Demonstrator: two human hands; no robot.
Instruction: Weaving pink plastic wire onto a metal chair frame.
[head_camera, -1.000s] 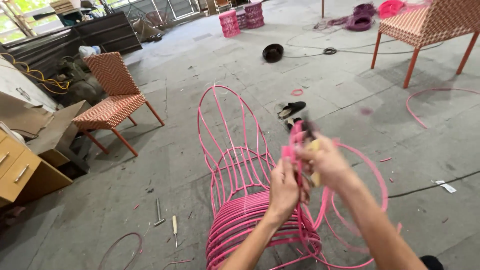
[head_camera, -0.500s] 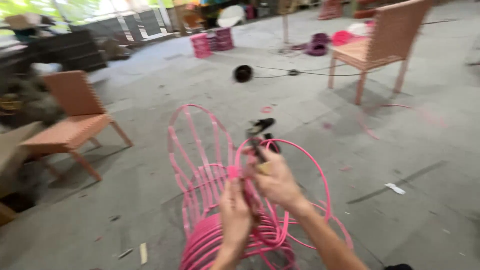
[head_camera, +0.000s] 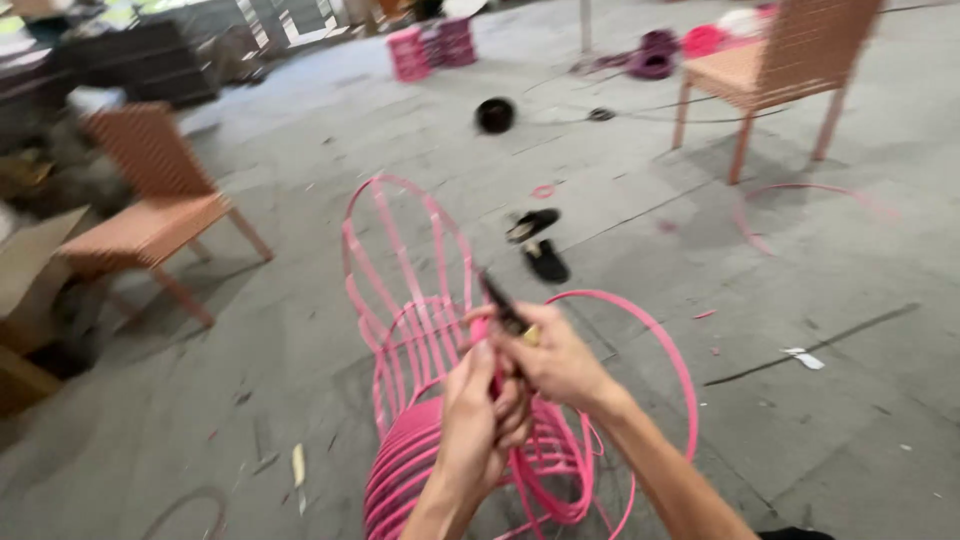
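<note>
At lower centre, the right hand grips a dark slim tool whose long axis slants up toward the upper left of the frame. The left hand closes on a pink strand beside the pink chair frame. Motion blur and the fingers hide the tool's lower end and the strand's path.

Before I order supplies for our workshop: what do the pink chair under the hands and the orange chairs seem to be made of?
The pink chair looks like a thin rigid frame, probably metal, wrapped in glossy pink plastic strips: flat bands coil round the seat. The orange chair at left and the other chair look tightly woven, likely synthetic wicker; blur hides detail.
</note>
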